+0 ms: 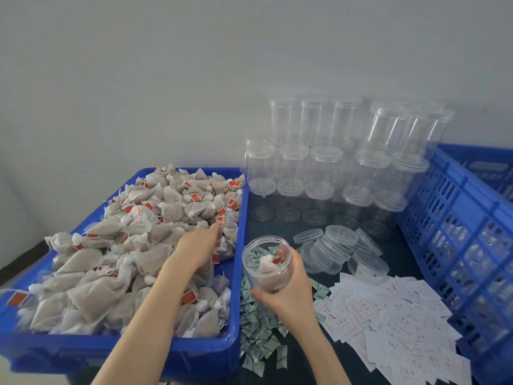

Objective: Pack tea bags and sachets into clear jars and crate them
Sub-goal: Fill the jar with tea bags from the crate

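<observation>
1. Right hand [288, 290] wraps an open clear jar [268, 263], fingers curled round its far wall and thumb across the near side, tipping its mouth toward the blue tray [236, 340] just beside it.
2. Left hand [198, 245] is down in the tray, fingers reaching into the tea bags [111, 262] near the tray's right wall; the fingertips are buried among the bags, so I cannot tell whether they have pinched one or are just spread over the pile.
3. Inside the jar: at least one tea bag with a red tag, and what look like a few green sachets against the wall. It's well short of full, by my reading.
4. More green sachets [258, 334] are strewn on the dark table between tray and right wrist, and a spread of white printed slips [388, 323] fans out to the right.
5. Loose lids [337, 245] sit in a heap just behind the held jar, waiting.
6. Behind them, a stack of empty lidded jars [327, 168] rises against the wall, none of them filled as far as I can see.
7. On the right, the blue slatted crate [458, 218]; something shows dimly through its slats, too unclear to call.
8. Verdict: early days. This jar needs filling and capping, and the heaped tray says plenty more to come.
</observation>
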`<state>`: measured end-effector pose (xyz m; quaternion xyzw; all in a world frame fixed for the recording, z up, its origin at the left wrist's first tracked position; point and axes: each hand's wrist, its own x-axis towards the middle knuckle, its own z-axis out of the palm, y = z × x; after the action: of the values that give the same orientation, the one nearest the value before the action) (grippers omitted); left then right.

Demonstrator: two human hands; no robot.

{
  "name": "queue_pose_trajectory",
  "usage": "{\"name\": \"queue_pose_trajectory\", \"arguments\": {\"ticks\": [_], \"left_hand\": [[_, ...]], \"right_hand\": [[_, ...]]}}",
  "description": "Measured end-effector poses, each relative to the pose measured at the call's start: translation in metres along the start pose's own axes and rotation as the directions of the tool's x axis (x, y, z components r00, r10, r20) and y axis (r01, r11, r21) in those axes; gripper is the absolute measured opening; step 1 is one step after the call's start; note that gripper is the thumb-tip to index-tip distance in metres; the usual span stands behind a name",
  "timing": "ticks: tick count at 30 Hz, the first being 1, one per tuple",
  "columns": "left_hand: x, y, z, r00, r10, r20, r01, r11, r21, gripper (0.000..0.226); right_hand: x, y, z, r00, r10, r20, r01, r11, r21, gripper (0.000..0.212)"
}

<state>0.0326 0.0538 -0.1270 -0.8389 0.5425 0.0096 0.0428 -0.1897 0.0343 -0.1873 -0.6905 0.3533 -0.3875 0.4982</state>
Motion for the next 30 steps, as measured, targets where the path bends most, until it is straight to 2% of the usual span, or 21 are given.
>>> {"name": "queue_pose_trajectory", "arguments": {"ticks": [2, 5, 10, 12, 15, 18, 23, 25, 30], "left_hand": [[0.002, -0.001, -0.001, 0.999, -0.016, -0.029, 0.014, 0.998, -0.061, 0.049], [0.006, -0.003, -0.001, 0.988, -0.065, -0.139, 0.046, 0.989, -0.140, 0.018], [0.004, -0.005, -0.007, 0.970, -0.096, -0.224, 0.052, 0.980, -0.193, 0.009], [0.003, -0.004, -0.009, 0.986, -0.090, -0.137, 0.068, 0.985, -0.157, 0.007], [0.002, 0.002, -0.005, 0.998, -0.044, 0.051, 0.050, 0.989, -0.137, 0.018], [0.001, 0.008, 0.005, 0.994, 0.034, 0.103, -0.015, 0.982, -0.186, 0.032], [0.006, 0.009, 0.010, 0.984, 0.029, 0.176, -0.010, 0.994, -0.108, 0.029], [0.006, 0.007, 0.010, 0.991, 0.022, 0.130, -0.015, 0.998, -0.054, 0.028], [0.000, -0.001, 0.001, 0.992, 0.062, -0.112, -0.066, 0.997, -0.034, 0.024]], "right_hand": [[0.000, 0.001, 0.000, 1.000, 0.001, -0.001, -0.001, 1.000, 0.000, 0.098], [-0.001, 0.001, 0.001, 1.000, 0.008, -0.009, -0.008, 1.000, -0.004, 0.096], [-0.001, 0.004, 0.001, 1.000, 0.019, -0.008, -0.020, 1.000, -0.010, 0.100], [-0.002, 0.005, 0.001, 1.000, 0.019, -0.008, -0.019, 1.000, -0.017, 0.100], [-0.003, 0.005, 0.002, 1.000, 0.012, -0.010, -0.012, 1.000, -0.026, 0.099], [-0.003, 0.003, 0.002, 1.000, 0.008, -0.025, -0.008, 1.000, -0.022, 0.094], [-0.005, 0.003, 0.004, 1.000, 0.002, -0.018, -0.003, 0.999, -0.034, 0.097], [-0.005, 0.003, 0.004, 1.000, 0.004, -0.014, -0.005, 0.999, -0.044, 0.102], [-0.005, 0.003, 0.003, 1.000, 0.018, -0.006, -0.018, 0.999, -0.047, 0.102]]}}
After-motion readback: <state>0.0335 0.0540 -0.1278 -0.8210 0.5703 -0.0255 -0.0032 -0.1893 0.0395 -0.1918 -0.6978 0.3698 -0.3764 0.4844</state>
